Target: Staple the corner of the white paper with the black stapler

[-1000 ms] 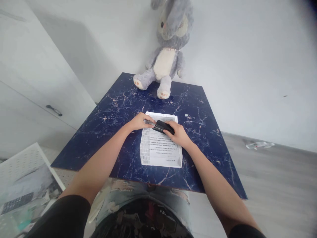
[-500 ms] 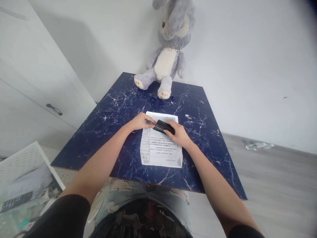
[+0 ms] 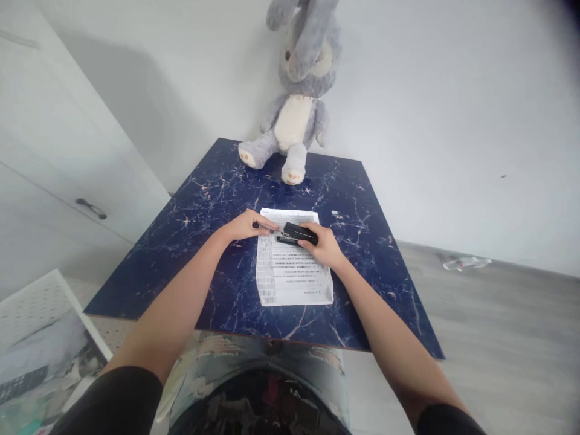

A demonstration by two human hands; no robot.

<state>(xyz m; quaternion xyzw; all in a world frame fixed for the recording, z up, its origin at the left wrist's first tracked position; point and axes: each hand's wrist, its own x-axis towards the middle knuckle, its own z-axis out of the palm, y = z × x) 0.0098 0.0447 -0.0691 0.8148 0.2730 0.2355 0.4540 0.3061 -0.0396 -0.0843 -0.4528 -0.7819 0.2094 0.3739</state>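
Observation:
My right hand (image 3: 325,244) is wrapped round the back of a black stapler (image 3: 299,231) above a stack of printed paper (image 3: 296,281). The stapler's front points left, and a gap shows between its top arm and its base. Just left of it, my left hand (image 3: 247,226) pinches a thin, greyish piece with a dark end (image 3: 256,225). Its exact kind is too small to tell. That piece lies in line with the stapler's front, over the upper left part of the stack.
A dark blue marbled table (image 3: 181,266) carries the paper. At its back edge sits a grey plush rabbit (image 3: 292,124). A small white bit (image 3: 335,213) lies right of the stack. To the left stand a white cabinet (image 3: 54,163) and a cluttered white rack (image 3: 58,284).
My left hand has drawn left with the thin piece, away from the stapler's front. The stapler now shows a gap between its arm and base. The view has shifted slightly.

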